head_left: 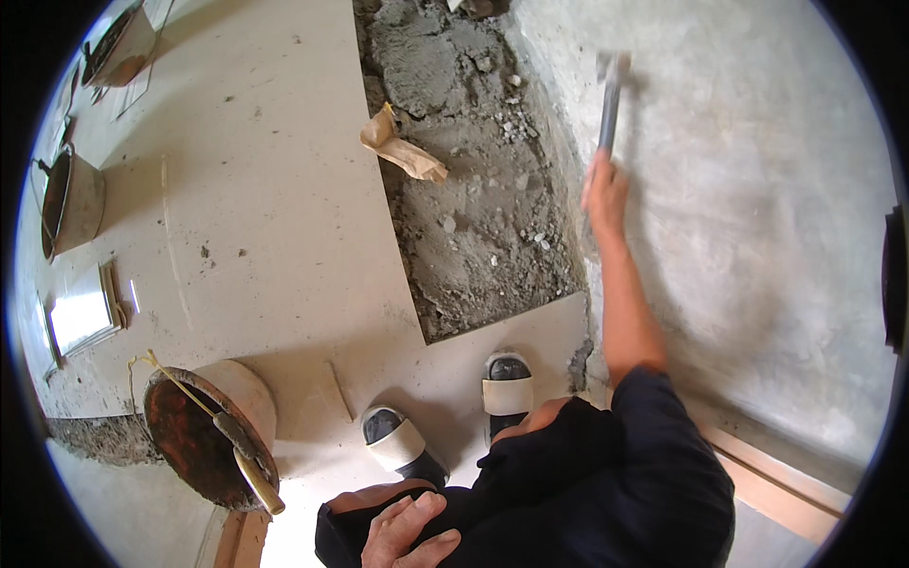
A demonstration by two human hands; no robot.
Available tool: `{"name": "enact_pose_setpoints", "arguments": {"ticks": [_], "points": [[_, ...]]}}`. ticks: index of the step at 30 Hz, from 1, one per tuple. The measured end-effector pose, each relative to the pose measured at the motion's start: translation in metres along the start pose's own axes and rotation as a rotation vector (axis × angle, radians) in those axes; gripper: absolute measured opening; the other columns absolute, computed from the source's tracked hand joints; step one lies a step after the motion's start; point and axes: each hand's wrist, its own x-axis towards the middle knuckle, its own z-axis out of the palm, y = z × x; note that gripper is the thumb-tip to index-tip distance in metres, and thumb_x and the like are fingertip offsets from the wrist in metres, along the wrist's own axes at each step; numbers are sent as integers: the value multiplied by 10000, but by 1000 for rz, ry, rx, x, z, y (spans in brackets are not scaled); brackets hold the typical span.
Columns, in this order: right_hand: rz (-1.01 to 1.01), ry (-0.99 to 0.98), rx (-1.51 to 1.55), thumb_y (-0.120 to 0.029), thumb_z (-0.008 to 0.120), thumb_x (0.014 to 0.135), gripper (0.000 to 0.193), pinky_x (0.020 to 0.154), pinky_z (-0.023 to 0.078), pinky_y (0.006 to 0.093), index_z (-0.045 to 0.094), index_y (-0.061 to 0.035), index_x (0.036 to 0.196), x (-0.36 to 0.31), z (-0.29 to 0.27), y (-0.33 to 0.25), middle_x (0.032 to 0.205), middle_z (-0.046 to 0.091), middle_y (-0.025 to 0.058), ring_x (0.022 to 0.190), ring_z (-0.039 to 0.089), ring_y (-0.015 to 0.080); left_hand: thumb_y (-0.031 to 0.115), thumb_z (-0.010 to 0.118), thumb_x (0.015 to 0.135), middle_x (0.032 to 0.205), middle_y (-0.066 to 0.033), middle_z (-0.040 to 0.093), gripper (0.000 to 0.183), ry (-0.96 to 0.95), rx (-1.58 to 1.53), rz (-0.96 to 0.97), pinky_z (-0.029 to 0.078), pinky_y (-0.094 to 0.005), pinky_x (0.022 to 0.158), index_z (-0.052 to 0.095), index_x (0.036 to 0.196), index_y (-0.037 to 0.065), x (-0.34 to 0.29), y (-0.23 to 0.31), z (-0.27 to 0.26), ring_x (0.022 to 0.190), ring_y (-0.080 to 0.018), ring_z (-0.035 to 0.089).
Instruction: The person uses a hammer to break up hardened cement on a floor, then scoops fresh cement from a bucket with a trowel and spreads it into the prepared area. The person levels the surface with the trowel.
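Observation:
My right hand [606,194] is closed around the handle of a hammer [611,112], at the end of my outstretched right arm. The hammer's head is a little blurred and shows against the grey plastered wall [748,161]; whether it touches the wall I cannot tell. Below that hand, a strip of rough grey mortar bed [483,218] runs along the foot of the wall, with small loose lumps on it. My left hand [407,532] rests by my bent knee at the lower edge, fingers and thumb apart, holding nothing.
A crumpled brown paper piece [402,147] lies over the edge of the pale floor tiles [275,180]. A trowel [241,450] lies across a dirty bucket [256,393] at lower left. Another bucket [80,204] and tile pieces [90,312] stand further left. My sandals [508,393] are on tile.

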Motion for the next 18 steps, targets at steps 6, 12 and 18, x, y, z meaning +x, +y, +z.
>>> {"name": "enact_pose_setpoints", "arguments": {"ticks": [6, 12, 18], "points": [[-703, 350, 33, -508, 445, 968, 562, 567, 446, 415, 568, 18, 812, 26, 3, -42, 615, 576, 140, 570, 571, 275, 419, 547, 944, 1226, -320, 546, 504, 11, 7, -58, 438, -507, 966, 561, 1110, -57, 10, -2, 5, 1110, -445, 569], [261, -215, -559, -600, 359, 947, 768, 855, 479, 502, 600, 113, 1097, 0, 44, 41, 875, 646, 309, 974, 637, 404, 416, 554, 939, 1242, -325, 532, 504, 14, 1, 23, 443, -495, 958, 566, 1099, -62, 1, 3, 5, 1113, -442, 570], [-273, 72, -89, -594, 340, 967, 665, 541, 473, 395, 572, 2, 785, 38, 22, -6, 594, 552, 78, 508, 512, 260, 413, 562, 936, 1214, -326, 555, 521, 26, -16, -15, 434, -502, 963, 569, 1103, -81, 8, -2, 3, 1126, -440, 564]]}}
